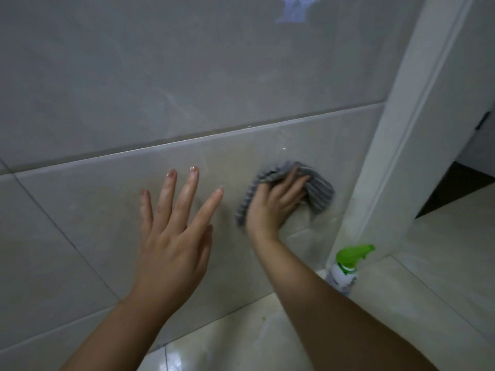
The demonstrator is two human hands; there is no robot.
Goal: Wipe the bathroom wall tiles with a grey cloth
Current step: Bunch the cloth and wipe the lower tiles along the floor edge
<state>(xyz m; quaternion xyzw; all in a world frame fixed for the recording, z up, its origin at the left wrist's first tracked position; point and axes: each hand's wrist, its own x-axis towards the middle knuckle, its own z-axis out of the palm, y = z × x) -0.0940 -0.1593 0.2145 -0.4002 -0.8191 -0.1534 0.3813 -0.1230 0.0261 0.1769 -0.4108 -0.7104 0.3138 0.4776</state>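
The glossy beige wall tiles (101,210) fill most of the view, with a grout line running across the middle. My right hand (276,202) presses a bunched grey ribbed cloth (318,188) against a lower tile, close to the white door frame. The cloth sticks out above, right and left of the hand, and my fingers are curled over it. My left hand (174,231) is spread with straight fingers at the same tile, a little left of the cloth; whether it touches the wall I cannot tell.
A white door frame (401,156) stands just right of the cloth. A spray bottle with a green trigger head (348,266) stands on the floor at the frame's foot. Pale glossy floor tiles (241,341) lie below. A bluish reflection (294,9) shows on the upper tile.
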